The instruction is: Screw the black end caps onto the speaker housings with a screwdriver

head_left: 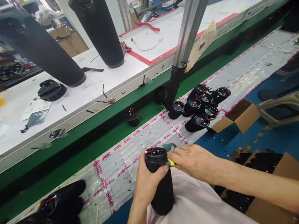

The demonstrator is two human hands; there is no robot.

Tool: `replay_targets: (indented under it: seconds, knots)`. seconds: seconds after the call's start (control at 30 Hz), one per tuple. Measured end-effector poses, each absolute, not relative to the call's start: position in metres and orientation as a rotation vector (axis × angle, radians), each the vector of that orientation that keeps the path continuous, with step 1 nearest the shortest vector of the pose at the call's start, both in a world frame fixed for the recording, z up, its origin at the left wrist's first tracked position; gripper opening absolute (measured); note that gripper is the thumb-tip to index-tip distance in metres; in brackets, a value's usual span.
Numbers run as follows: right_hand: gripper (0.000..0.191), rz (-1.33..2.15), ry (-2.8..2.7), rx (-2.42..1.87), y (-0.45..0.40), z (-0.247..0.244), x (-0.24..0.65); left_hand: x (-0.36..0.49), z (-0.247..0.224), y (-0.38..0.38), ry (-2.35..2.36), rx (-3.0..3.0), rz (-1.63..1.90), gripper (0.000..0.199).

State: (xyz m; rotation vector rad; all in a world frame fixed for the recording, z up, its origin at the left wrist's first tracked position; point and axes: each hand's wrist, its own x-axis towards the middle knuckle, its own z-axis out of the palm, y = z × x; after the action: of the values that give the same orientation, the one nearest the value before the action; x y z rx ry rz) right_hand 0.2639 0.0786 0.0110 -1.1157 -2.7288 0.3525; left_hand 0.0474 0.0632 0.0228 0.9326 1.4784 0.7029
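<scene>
My left hand (149, 180) is wrapped round a black cylinder (163, 194), its thumb near the open upper rim. Red wires with small yellow and white ends stick up out of that rim. Closed on a yellow-handled tool (171, 162), my right hand (183, 158) is at the rim's right side. The tool's tip touches or nearly touches the rim; its exact contact cannot be made out. The cylinder leans against the light clothing on my lap.
Several wired black cylinders (197, 123) stand on the taped bench (144, 137); more lie at lower left. One cylinder (132, 118) stands on the green belt (102, 137). A metal post (190, 31) rises beyond. Cardboard boxes (245, 116) are at right, and tall black cylinders (102, 37) on the white shelf.
</scene>
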Motion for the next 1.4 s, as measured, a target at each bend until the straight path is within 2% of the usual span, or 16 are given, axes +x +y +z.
replay_targets:
  seconds: [0.17, 0.3, 0.4, 0.5, 0.73, 0.87, 1.03, 1.1, 1.2, 1.4]
  knots:
    - [0.013, 0.342, -2.744, -1.132, 0.076, 0.010, 0.265, 0.049, 0.025, 0.063, 1.505, 0.940, 0.669, 0.054]
    - [0.026, 0.332, -2.820, -1.165, 0.074, 0.014, 0.266, 0.050, 0.030, 0.061, 1.595, 0.976, 0.608, 0.063]
    - [0.030, 0.336, -2.897, -1.146, 0.075, 0.018, 0.264, 0.049, 0.029, 0.058, 1.608, 1.004, 0.583, 0.058]
    - [0.028, 0.340, -2.947, -1.135, 0.078, 0.019, 0.260, 0.049, 0.022, 0.055, 1.615, 1.012, 0.563, 0.055]
    - [0.016, 0.451, -2.906, -1.172, 0.078, 0.006, 0.257, 0.046, 0.007, 0.051, 1.617, 1.009, 0.604, 0.076]
    - [0.009, 0.698, -2.751, -1.153, 0.081, -0.001, 0.262, 0.038, 0.008, 0.056, 1.451, 0.961, 0.672, 0.068]
    - [0.022, 0.902, -2.474, -0.980, 0.089, 0.002, 0.271, 0.030, 0.005, 0.061, 1.339, 0.893, 0.688, 0.059]
    - [0.025, 0.900, -2.410, -1.053, 0.092, 0.009, 0.272, 0.029, 0.003, 0.061, 1.352, 0.862, 0.679, 0.057]
    - [0.018, 0.817, -2.515, -1.229, 0.093, 0.018, 0.267, 0.031, 0.003, 0.061, 1.395, 0.875, 0.669, 0.058]
    - [0.006, 0.602, -2.776, -1.143, 0.086, 0.018, 0.257, 0.039, 0.013, 0.059, 1.506, 0.950, 0.667, 0.057]
